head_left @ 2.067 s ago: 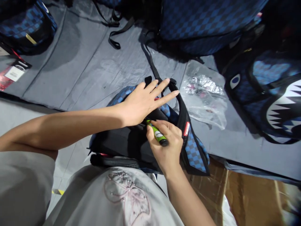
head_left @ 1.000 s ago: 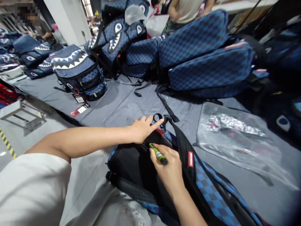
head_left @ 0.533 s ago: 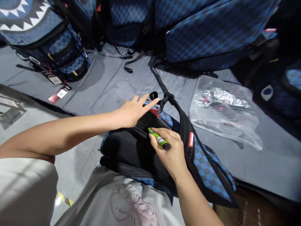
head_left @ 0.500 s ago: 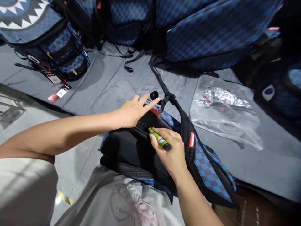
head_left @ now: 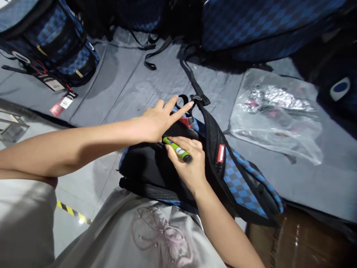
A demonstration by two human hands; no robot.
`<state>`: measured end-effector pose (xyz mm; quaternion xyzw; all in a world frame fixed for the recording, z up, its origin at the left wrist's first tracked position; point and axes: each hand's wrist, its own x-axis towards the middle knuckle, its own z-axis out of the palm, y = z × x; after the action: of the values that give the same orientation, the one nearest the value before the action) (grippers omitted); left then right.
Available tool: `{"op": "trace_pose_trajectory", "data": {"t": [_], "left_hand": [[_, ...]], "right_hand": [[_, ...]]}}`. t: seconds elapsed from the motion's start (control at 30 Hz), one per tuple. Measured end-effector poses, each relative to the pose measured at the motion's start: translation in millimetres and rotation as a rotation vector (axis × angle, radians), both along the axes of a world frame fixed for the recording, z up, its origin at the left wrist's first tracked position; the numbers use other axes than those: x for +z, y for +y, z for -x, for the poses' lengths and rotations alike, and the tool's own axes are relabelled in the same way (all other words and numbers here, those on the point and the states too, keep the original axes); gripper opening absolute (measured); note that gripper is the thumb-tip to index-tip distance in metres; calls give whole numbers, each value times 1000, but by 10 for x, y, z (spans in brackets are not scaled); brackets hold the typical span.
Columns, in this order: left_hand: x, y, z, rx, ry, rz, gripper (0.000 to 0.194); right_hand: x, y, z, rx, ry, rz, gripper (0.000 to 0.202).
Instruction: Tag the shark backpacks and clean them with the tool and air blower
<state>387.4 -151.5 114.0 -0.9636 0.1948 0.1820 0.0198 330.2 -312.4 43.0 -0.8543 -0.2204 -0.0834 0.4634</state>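
Green-handled tool (head_left: 178, 149) at work on a backpack (head_left: 242, 186)

The backpack sits at lower centre of the frame, along the near edge of the surface (head_left: 125, 100). The right hand (head_left: 191, 160) has its fingers clamped around the tool, tip hidden. The left hand (head_left: 157, 123) fans its visible fingers apart over the black panel (head_left: 141, 162); whether the hidden ones pinch anything, I cannot tell. The step seems to be close work on that panel; the next move calls for holding it steady.

I see a blue-and-black checked backpack (head_left: 145, 163) slanting across the grey table's (head_left: 119, 96) edge, black panel upward, its strap (head_left: 213, 137) bearing a red label (head_left: 221, 153). Above that panel I make out a tilted green pen-like tool (head_left: 178, 150), black-ended, its tip unclear.
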Motion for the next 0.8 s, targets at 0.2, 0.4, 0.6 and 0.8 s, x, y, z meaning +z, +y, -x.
{"op": "trace_pose_trajectory", "data": {"t": [0.2,0.4,0.6,0.8], "left_hand": [[-51,5,5,-33,-49,6,118],[11,64,-46,-89,-4,-48,116],[41,56,-42,-102,-14,-53,109],[-4,95,-48,-112,-27,-17,106]], "right_hand": [[5,-53,-24,22,5,-2,16],[36,-121,-34,67,-5,9,17],[40,-11,-38,83,8,19,17],[43,30,-60,76,35,33,17]]}}
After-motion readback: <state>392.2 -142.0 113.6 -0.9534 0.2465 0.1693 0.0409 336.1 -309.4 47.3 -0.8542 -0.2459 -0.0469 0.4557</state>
